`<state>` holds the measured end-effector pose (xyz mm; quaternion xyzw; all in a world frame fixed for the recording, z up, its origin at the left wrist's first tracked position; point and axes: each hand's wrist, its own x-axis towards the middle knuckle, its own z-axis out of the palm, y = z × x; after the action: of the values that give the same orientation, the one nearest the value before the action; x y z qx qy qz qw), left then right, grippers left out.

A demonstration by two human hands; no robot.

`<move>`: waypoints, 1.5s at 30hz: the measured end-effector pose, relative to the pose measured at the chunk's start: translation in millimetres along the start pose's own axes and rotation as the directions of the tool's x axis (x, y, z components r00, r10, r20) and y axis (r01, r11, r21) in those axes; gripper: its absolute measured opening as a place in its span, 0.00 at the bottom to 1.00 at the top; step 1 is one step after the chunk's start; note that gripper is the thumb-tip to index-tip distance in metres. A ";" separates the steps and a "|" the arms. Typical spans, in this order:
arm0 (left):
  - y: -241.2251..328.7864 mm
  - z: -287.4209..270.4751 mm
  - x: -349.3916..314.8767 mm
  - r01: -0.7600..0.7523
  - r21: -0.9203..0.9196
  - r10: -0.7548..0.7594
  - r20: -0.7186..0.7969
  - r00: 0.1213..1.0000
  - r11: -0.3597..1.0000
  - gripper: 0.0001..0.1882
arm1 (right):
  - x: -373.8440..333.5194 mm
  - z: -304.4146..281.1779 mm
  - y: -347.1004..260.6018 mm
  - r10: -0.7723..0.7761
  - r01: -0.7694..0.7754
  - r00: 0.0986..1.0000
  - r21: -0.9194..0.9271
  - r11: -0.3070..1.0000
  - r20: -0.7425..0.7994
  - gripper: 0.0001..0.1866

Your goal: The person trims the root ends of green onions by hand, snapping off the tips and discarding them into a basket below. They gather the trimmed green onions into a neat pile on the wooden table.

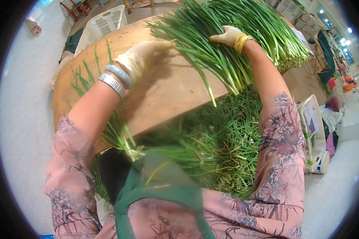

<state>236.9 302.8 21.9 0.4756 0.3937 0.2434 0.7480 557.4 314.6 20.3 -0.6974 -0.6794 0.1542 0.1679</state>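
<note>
A large heap of long green garlic chives (pixel 251 24) lies on the wooden table, with pale stem ends toward the right and near side. My right hand (pixel 231 38), in a pale yellow glove, is in the near part of the heap, its thumb and fingers around some chives; part of the fingers is hidden by leaves. My left hand (pixel 145 57), gloved too, reaches over the table with fingers stretched out, close to the leaf tips at the heap's left. A smaller bunch of chives (pixel 121 133) lies at the table's near left edge, below my left forearm.
The curved wooden table (pixel 167 99) spans the middle. Loose trimmed leaves (pixel 231 147) pile up below its near edge. A white plastic basket (pixel 101 30) stands behind at left, another white crate (pixel 313 131) at right. A green apron (pixel 159 175) covers my front.
</note>
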 end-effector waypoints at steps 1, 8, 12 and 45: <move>-3.2 1.0 -5.4 -0.044 -0.038 0.043 -0.017 0.999 0.998 0.12 | -5.0 2.3 -0.3 -0.041 0.029 0.997 -0.183 0.983 -0.062 0.38; 0.4 35.0 3.1 -0.190 -0.229 0.156 -0.160 0.975 0.955 0.11 | -61.8 5.9 -53.6 -0.318 0.137 0.907 -0.520 0.843 -0.278 0.45; 4.6 25.2 19.9 -0.306 -0.091 0.282 -0.208 0.937 0.948 0.12 | -103.5 37.4 -74.5 -0.226 0.151 0.972 -0.571 0.807 -0.063 0.46; -199.5 55.8 -247.2 -0.588 0.671 0.243 0.542 0.805 0.452 0.21 | -62.5 131.9 -114.0 -0.445 0.480 0.877 0.313 0.819 -0.182 0.21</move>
<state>139.4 5.6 -56.7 0.8835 0.1799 0.1190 0.4158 395.0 257.7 -48.1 -0.4773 -0.7806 0.1913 0.3554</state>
